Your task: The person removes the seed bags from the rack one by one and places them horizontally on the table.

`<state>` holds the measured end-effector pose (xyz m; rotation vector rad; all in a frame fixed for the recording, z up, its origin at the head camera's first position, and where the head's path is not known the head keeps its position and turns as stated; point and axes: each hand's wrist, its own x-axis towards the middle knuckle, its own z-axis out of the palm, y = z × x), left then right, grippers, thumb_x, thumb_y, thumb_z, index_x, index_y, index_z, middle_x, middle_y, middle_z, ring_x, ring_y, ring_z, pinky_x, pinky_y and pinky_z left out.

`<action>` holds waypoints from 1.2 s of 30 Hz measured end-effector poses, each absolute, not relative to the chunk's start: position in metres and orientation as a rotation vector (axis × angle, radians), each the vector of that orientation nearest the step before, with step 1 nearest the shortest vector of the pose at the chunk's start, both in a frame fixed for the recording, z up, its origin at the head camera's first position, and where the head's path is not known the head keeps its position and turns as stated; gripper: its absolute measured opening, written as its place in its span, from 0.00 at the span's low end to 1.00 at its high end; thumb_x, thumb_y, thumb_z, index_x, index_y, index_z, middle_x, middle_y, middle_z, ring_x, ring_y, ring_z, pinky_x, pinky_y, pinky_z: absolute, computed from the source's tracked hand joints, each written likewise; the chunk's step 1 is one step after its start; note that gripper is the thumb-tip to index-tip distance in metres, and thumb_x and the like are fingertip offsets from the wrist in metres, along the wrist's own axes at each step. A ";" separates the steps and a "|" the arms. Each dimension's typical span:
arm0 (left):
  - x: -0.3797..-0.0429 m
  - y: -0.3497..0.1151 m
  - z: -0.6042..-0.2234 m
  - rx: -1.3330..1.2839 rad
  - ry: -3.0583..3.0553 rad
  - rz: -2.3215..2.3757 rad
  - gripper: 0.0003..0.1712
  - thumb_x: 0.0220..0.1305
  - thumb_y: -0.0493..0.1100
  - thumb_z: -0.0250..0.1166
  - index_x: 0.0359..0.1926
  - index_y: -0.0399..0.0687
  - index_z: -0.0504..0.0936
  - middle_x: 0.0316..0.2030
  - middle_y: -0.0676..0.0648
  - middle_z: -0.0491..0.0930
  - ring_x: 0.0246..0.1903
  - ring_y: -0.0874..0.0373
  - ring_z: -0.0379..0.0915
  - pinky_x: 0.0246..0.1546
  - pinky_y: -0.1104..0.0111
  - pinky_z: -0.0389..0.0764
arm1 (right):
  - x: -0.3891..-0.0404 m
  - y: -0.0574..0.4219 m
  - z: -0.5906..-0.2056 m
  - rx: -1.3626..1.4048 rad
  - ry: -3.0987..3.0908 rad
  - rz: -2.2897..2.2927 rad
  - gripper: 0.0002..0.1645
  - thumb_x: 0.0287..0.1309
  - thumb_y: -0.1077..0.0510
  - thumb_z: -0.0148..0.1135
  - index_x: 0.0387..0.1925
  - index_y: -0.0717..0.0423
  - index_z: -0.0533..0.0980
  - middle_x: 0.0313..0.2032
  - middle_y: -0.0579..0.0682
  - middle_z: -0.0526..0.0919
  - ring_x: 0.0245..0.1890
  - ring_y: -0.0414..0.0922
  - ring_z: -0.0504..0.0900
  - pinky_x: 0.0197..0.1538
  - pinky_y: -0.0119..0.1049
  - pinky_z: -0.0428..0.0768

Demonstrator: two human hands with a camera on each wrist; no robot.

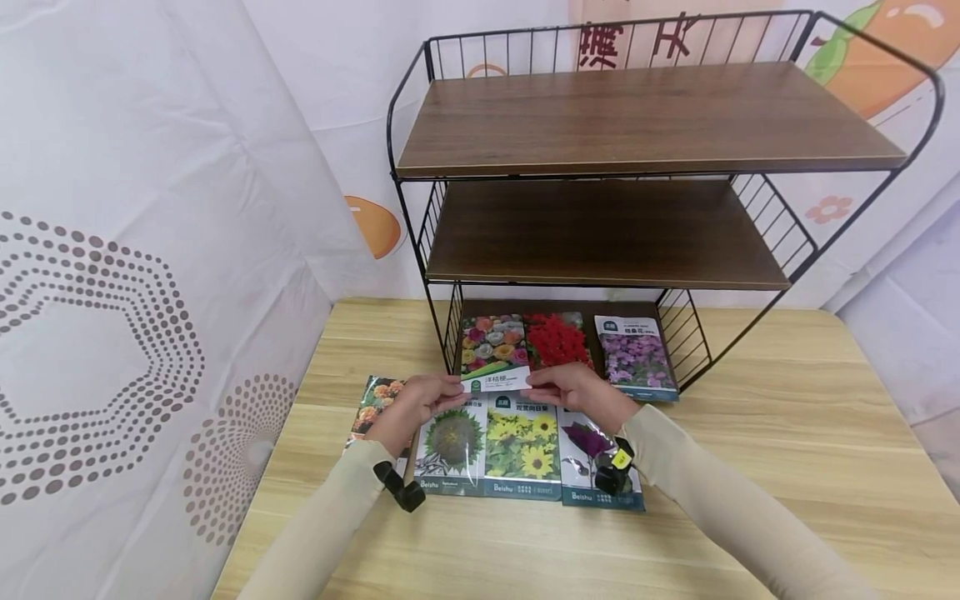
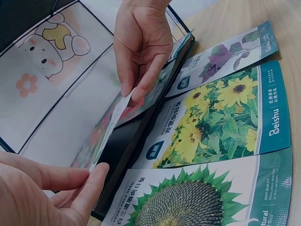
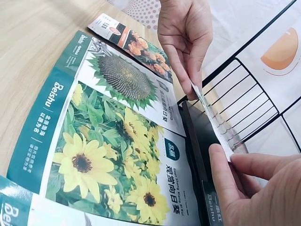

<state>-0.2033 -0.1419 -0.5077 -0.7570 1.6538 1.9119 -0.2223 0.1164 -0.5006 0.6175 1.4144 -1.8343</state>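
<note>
packet of rose-like blooms (image 1: 495, 343), pinched along its near edge by left hand (image 1: 422, 398) and right hand (image 1: 582, 390), tilts over the bottom shelf (image 1: 622, 307), left of the red-flower packet (image 1: 558, 340); contact hard to judge

A pale wood-grain table (image 1: 802, 425) stands before a creased white cloth (image 1: 187, 125). At far left, the cloth carries rings of brown dots (image 1: 172, 342). Elsewhere it shows dark red Chinese characters (image 1: 600, 46), a large orange fruit (image 1: 892, 67) with a green leaf (image 1: 828, 62), and a small pink flower (image 1: 828, 208). The left wrist view shows a white, pink-cheeked cartoon figure (image 2: 44, 54).
</note>
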 end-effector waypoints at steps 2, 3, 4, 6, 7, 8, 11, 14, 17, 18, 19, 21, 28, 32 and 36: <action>-0.203 -0.142 -0.507 -0.759 1.661 1.902 0.24 0.70 0.24 0.58 0.66 0.28 0.73 0.65 0.27 0.71 0.32 0.57 0.87 0.41 0.74 0.90 | -0.222 0.117 -0.500 0.622 1.416 -1.840 0.24 0.67 0.69 0.62 0.63 0.71 0.74 0.45 0.63 0.88 0.32 0.46 0.91 0.44 0.34 0.91; -0.203 -0.142 -0.507 -0.758 1.661 1.902 0.24 0.70 0.24 0.58 0.66 0.28 0.73 0.66 0.26 0.71 0.32 0.57 0.87 0.40 0.74 0.90 | -0.222 0.117 -0.501 0.634 1.421 -1.842 0.23 0.67 0.70 0.62 0.62 0.71 0.74 0.41 0.61 0.88 0.32 0.46 0.91 0.44 0.34 0.91; -0.203 -0.141 -0.507 -0.758 1.659 1.904 0.25 0.70 0.24 0.58 0.66 0.28 0.72 0.66 0.25 0.70 0.32 0.57 0.87 0.40 0.73 0.90 | -0.222 0.116 -0.502 0.641 1.426 -1.841 0.23 0.67 0.70 0.62 0.62 0.71 0.74 0.38 0.59 0.89 0.32 0.46 0.91 0.44 0.35 0.91; -0.202 -0.141 -0.507 -0.761 1.651 1.911 0.25 0.69 0.23 0.58 0.67 0.27 0.72 0.66 0.24 0.69 0.32 0.56 0.87 0.39 0.73 0.90 | -0.222 0.115 -0.504 0.667 1.449 -1.836 0.25 0.68 0.70 0.60 0.65 0.70 0.72 0.34 0.57 0.88 0.30 0.46 0.91 0.44 0.35 0.91; -0.202 -0.141 -0.507 -0.761 1.646 1.916 0.26 0.69 0.23 0.58 0.67 0.27 0.72 0.66 0.24 0.69 0.31 0.56 0.87 0.39 0.73 0.90 | -0.223 0.115 -0.505 0.673 1.453 -1.836 0.26 0.68 0.70 0.60 0.65 0.71 0.71 0.33 0.57 0.88 0.29 0.46 0.91 0.44 0.36 0.91; -0.202 -0.141 -0.507 -0.762 1.640 1.924 0.26 0.68 0.22 0.59 0.67 0.27 0.72 0.66 0.23 0.69 0.31 0.56 0.87 0.39 0.73 0.90 | -0.223 0.114 -0.506 0.672 1.454 -1.837 0.26 0.68 0.71 0.59 0.66 0.71 0.70 0.32 0.56 0.88 0.28 0.46 0.91 0.44 0.36 0.91; -0.201 -0.140 -0.507 -0.746 1.639 1.939 0.26 0.68 0.22 0.59 0.67 0.27 0.72 0.65 0.23 0.69 0.30 0.57 0.87 0.39 0.73 0.90 | -0.223 0.115 -0.508 0.673 1.454 -1.838 0.27 0.68 0.71 0.59 0.67 0.72 0.69 0.31 0.56 0.88 0.27 0.46 0.90 0.44 0.37 0.91; -0.199 -0.141 -0.508 -0.727 1.639 1.961 0.25 0.68 0.23 0.59 0.66 0.26 0.72 0.64 0.24 0.71 0.31 0.58 0.87 0.41 0.73 0.90 | -0.223 0.116 -0.508 0.662 1.457 -1.836 0.26 0.68 0.71 0.59 0.66 0.72 0.70 0.30 0.56 0.87 0.27 0.46 0.90 0.44 0.37 0.91; -0.196 -0.141 -0.508 -0.710 1.653 1.980 0.25 0.68 0.22 0.59 0.65 0.26 0.73 0.63 0.25 0.72 0.32 0.58 0.87 0.43 0.72 0.90 | -0.223 0.115 -0.508 0.679 1.476 -1.825 0.25 0.68 0.71 0.60 0.65 0.72 0.71 0.30 0.56 0.88 0.26 0.45 0.90 0.43 0.37 0.91; -0.195 -0.140 -0.508 -0.712 1.651 1.982 0.25 0.67 0.23 0.59 0.65 0.26 0.73 0.64 0.25 0.72 0.31 0.58 0.87 0.43 0.72 0.90 | -0.223 0.115 -0.508 0.683 1.484 -1.821 0.25 0.67 0.70 0.61 0.64 0.71 0.72 0.30 0.55 0.88 0.26 0.45 0.90 0.43 0.36 0.91; -0.195 -0.139 -0.508 -0.712 1.657 1.983 0.25 0.67 0.22 0.59 0.65 0.26 0.73 0.63 0.25 0.72 0.31 0.58 0.87 0.43 0.72 0.90 | -0.223 0.115 -0.508 0.686 1.493 -1.816 0.25 0.67 0.70 0.61 0.64 0.71 0.72 0.29 0.55 0.88 0.26 0.45 0.90 0.42 0.36 0.91; -0.194 -0.138 -0.508 -0.711 1.668 1.980 0.24 0.68 0.23 0.59 0.64 0.26 0.74 0.64 0.25 0.72 0.30 0.59 0.87 0.43 0.72 0.90 | -0.223 0.115 -0.509 0.695 1.507 -1.811 0.25 0.67 0.70 0.61 0.64 0.71 0.73 0.29 0.55 0.88 0.26 0.44 0.90 0.42 0.36 0.92; -0.192 -0.131 -0.505 -0.727 1.689 1.974 0.23 0.67 0.23 0.61 0.63 0.27 0.76 0.62 0.25 0.74 0.30 0.58 0.88 0.43 0.70 0.90 | -0.217 0.123 -0.508 0.620 1.515 -1.836 0.27 0.67 0.72 0.59 0.66 0.74 0.69 0.28 0.55 0.88 0.27 0.44 0.90 0.45 0.37 0.91; -0.192 -0.126 -0.504 -0.704 1.739 1.927 0.21 0.67 0.25 0.62 0.61 0.28 0.78 0.58 0.26 0.78 0.28 0.60 0.87 0.39 0.72 0.90 | -0.215 0.129 -0.506 0.611 1.519 -1.840 0.29 0.67 0.72 0.60 0.68 0.73 0.68 0.28 0.54 0.88 0.28 0.44 0.90 0.47 0.37 0.91; -0.191 -0.118 -0.502 -0.710 1.778 1.911 0.20 0.65 0.25 0.65 0.59 0.29 0.80 0.54 0.27 0.81 0.28 0.59 0.88 0.38 0.72 0.91 | -0.214 0.136 -0.502 0.614 1.540 -1.835 0.29 0.66 0.72 0.60 0.67 0.73 0.68 0.27 0.55 0.88 0.27 0.45 0.90 0.48 0.38 0.91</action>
